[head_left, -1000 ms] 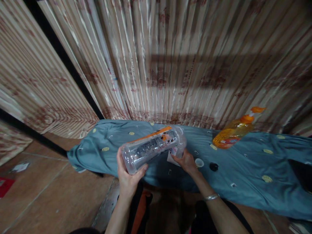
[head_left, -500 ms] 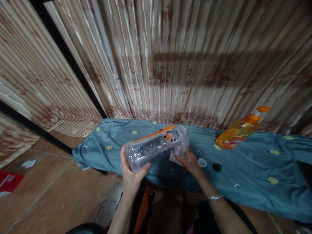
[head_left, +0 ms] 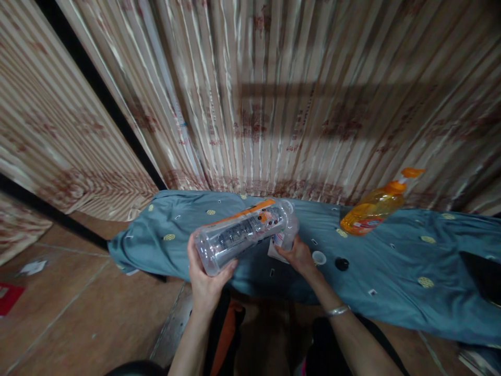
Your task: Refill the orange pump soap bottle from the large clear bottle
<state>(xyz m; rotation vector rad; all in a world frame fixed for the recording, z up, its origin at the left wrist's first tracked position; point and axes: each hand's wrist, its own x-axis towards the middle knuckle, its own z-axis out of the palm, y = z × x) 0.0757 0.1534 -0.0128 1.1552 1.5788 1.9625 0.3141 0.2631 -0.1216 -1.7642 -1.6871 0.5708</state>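
Note:
My left hand [head_left: 207,279] grips the base of a large clear plastic bottle [head_left: 242,235] with an orange-edged label. The bottle is tipped on its side, its base towards me on the left and its other end up to the right. My right hand [head_left: 299,256] is closed around the lower part of a small clear plastic container [head_left: 290,232] at the bottle's far end. The two seem to touch there; the exact join is hard to see. Below them is a white printed piece [head_left: 276,250], partly hidden. A translucent round lid [head_left: 319,258] and a black cap [head_left: 342,264] lie beside my right hand.
An orange pump bottle [head_left: 370,209] stands at the right on the blue cloth-covered table [head_left: 391,271]. A dark flat object [head_left: 481,274] lies at the right edge. Behind hangs a striped curtain [head_left: 274,104]; black poles [head_left: 97,89] slant down on the left.
The whole view has shifted slightly, so things sit a little further left. Both hands keep their hold, and the large bottle stays tilted in much the same way.

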